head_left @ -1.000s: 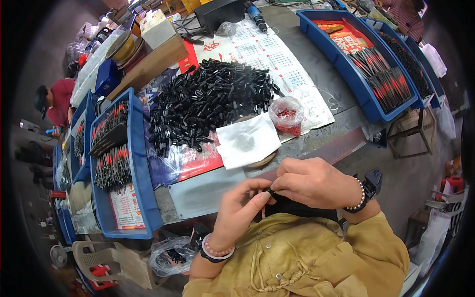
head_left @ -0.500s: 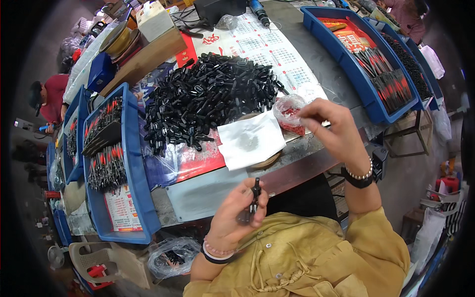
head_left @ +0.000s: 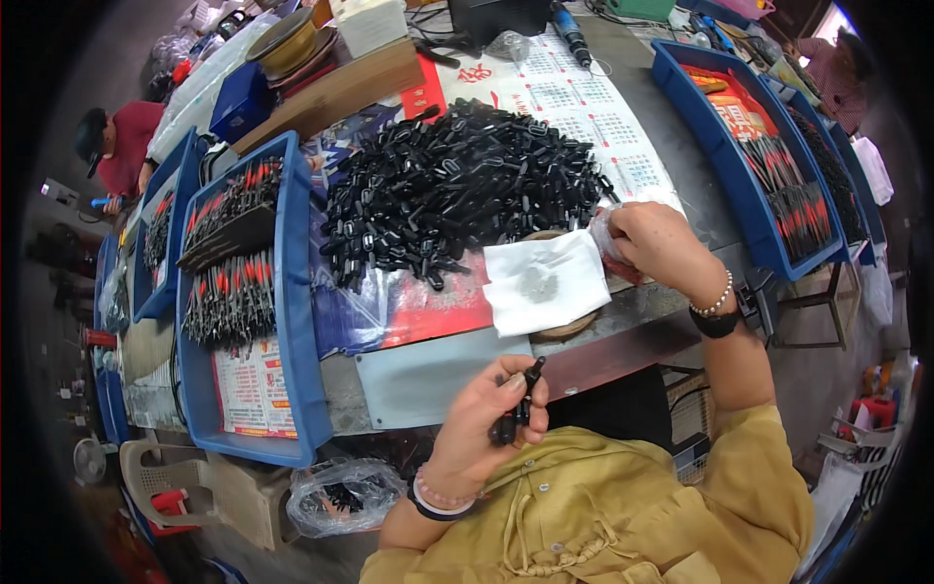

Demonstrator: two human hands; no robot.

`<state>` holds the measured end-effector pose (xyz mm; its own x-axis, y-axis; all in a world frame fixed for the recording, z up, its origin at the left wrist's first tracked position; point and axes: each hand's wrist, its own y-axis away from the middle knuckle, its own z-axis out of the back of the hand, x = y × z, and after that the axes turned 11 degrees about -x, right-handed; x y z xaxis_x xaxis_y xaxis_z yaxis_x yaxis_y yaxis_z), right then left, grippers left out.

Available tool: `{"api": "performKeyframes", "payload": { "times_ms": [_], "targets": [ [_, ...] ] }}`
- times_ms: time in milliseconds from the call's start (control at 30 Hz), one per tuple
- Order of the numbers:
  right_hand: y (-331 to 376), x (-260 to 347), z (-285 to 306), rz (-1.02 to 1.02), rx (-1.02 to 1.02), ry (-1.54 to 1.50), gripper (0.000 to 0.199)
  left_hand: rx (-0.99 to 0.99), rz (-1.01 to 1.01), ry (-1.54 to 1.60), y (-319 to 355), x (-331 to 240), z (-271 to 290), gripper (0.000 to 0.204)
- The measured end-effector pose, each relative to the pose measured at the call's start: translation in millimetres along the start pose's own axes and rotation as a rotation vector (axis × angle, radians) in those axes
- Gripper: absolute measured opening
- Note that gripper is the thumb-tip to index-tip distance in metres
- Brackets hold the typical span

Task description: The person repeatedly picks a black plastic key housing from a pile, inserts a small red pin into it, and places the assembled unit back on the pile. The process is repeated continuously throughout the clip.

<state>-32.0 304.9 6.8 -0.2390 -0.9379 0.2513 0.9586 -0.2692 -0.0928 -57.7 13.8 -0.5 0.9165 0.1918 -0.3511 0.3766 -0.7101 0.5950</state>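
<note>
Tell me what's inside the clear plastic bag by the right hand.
Something red shows through the lower part of the clear plastic bag. The right hand covers much of the bag, so the rest of its contents can't be seen.

I see several small, slim, dark black pieces (head_left: 503, 429) bunched in the left hand (head_left: 477, 409), one of them jutting up past the fingers at a slight tilt. Under the right hand (head_left: 657, 243), and partly hidden by it, I make out a crumpled clear plastic bag (head_left: 603, 234), its mouth at the fingertips, with red bits (head_left: 625, 273) showing through its side.
</note>
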Motion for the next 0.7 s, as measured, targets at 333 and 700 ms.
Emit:
{"api": "performKeyframes", "payload": {
  "times_ms": [333, 700],
  "targets": [
    [0, -8, 5, 0.125, 0.024, -0.053, 0.013, 0.037, 0.004, -0.003, 2, 2, 3, 0.021],
    [4, -7, 11, 0.178, 0.034, -0.129, 0.012, 0.055, 0.057, 0.052, -4, 9, -7, 0.020]
  ]
}}
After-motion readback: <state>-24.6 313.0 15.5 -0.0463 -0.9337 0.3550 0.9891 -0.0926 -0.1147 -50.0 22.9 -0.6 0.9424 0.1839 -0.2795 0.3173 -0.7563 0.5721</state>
